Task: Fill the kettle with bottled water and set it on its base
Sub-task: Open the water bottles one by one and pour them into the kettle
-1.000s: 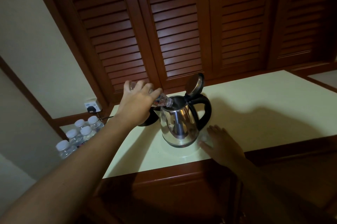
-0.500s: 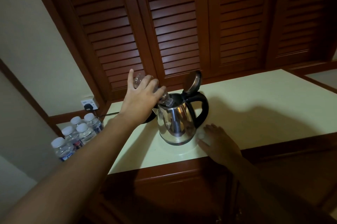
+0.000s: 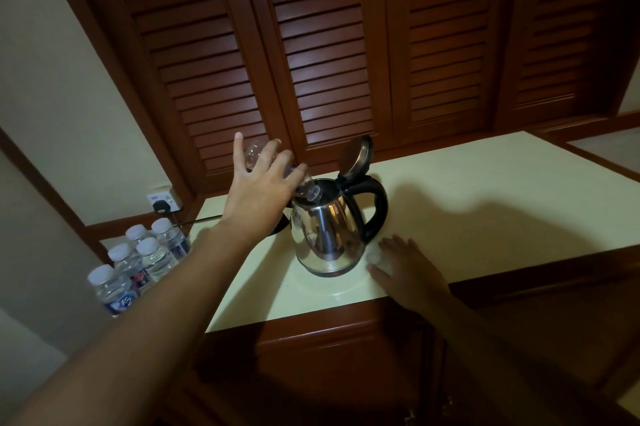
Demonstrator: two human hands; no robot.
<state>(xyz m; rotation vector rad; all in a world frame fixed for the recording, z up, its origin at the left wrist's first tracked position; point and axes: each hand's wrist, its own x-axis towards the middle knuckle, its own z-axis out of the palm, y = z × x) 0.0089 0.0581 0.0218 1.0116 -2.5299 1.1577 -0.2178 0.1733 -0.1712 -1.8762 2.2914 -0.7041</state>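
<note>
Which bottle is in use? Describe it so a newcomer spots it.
Find the cream countertop in front of the brown louvred doors, then the steel kettle with the black handle and raised lid on it. The clear plastic bottle is tipped neck-down into the kettle's mouth, gripped by the left hand. Unlike the white-capped bottles standing upright at lower left, it is uncapped and tilted.

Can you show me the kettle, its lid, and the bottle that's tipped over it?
kettle (image 3: 325, 235): head view, on its shiny steel belly.
lid (image 3: 356, 157): head view, on the raised lid's inner face.
bottle (image 3: 308, 190): head view, on the neck by the kettle's mouth.
</note>
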